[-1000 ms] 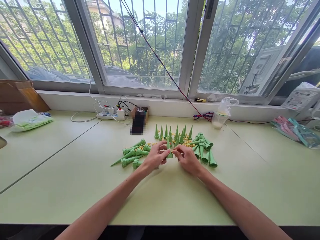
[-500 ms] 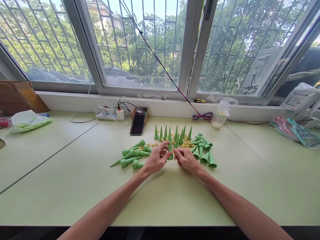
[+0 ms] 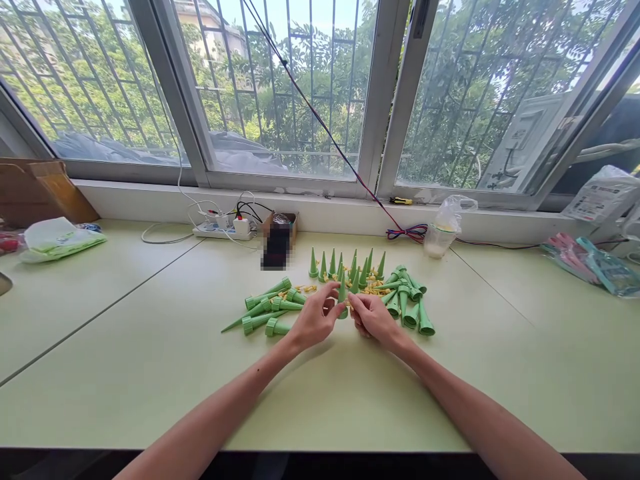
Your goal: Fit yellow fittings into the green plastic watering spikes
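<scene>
My left hand [image 3: 316, 316] is closed around a green plastic spike [image 3: 342, 293], which stands point up. From the right, my right hand [image 3: 374, 316] pinches a small yellow piece [image 3: 349, 303] against the spike's side; the fingertips hide most of it. Behind my hands several more green spikes [image 3: 333, 263] stand upright in rows. Loose yellow pieces [image 3: 373, 288] lie among them. To the left, several green spikes with ribbed caps [image 3: 260, 321] lie on their sides. Right of my right hand is a heap of hollow green cones [image 3: 411, 316].
The pale green table [image 3: 320, 400] runs up to a window ledge. Along its back are a white power strip [image 3: 223, 230], a small box [image 3: 287, 223], bundled cable [image 3: 407, 232] and a plastic cup [image 3: 440, 239]. Plastic packets [image 3: 593, 263] lie far right, a tissue pack [image 3: 60, 239] far left.
The view has shifted slightly. Both hands stay at the same spike, and the right fingers have shifted a little closer around the yellow piece at its side.
</scene>
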